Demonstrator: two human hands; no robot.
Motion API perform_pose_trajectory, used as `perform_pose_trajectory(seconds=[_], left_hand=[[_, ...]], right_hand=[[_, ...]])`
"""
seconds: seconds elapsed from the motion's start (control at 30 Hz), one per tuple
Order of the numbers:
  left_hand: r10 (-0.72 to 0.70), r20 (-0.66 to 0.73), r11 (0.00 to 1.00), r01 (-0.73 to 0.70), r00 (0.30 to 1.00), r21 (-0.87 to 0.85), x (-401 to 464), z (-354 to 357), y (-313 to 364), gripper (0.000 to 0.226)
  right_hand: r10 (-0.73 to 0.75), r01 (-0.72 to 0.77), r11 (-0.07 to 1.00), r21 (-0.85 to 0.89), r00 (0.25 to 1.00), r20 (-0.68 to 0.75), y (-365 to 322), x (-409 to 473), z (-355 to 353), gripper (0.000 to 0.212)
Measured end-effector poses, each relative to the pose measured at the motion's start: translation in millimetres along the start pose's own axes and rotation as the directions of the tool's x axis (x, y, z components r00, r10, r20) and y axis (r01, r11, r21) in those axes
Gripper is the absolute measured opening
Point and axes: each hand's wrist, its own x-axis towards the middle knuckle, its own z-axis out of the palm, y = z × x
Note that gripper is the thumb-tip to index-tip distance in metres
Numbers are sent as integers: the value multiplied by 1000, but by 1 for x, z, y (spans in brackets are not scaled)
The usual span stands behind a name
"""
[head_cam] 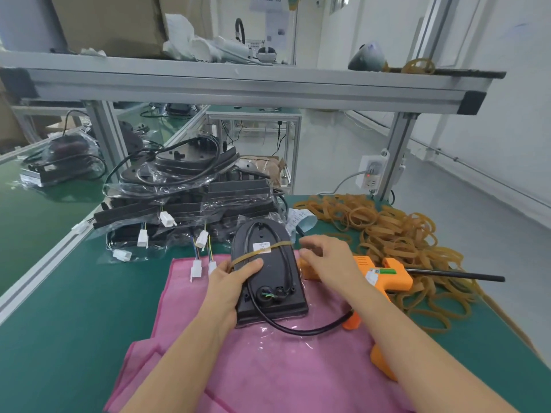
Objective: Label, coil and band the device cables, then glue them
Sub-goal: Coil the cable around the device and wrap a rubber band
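The device [269, 272] lies back-up on the pink cloth [262, 368], near its far edge. Its cable [287, 260] runs in a loop over the back, with a white label [261, 247] on it, and one rubber band [253, 255] crosses the body over both. The left hand [229, 281] grips the device's left edge, thumb lying on the back just below the band. The right hand [325, 257] sits at the right edge with fingers curled inward; whether it pinches the band there I cannot tell.

Banding looks like the step in hand: label on, cable coiled, band being seated. Gluing would come next, and that calls for freeing the right hand to pick up the orange glue gun [378, 272], which lies just beside it on the green bench [59, 308], and aiming at the cable exit [267, 295] low on the back.

Counted: one device in work, one glue gun, one cloth, one label roll [301, 219]. The pile of bagged units [185, 198] behind and the heap of loose bands [396, 234] are too tangled to count.
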Motion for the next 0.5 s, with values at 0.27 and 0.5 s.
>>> perform_pose_trajectory(seconds=[0.27,0.5], left_hand=[[-37,-24,999,38,999,32,2,0,0,28],[-63,-25,997,64,998,45,1,0,1,28]], right_hand=[[209,-244,622,-744,968,-143,28,30,-61,26],[390,-311,535,-785,916,-97,44,27,-71,14]])
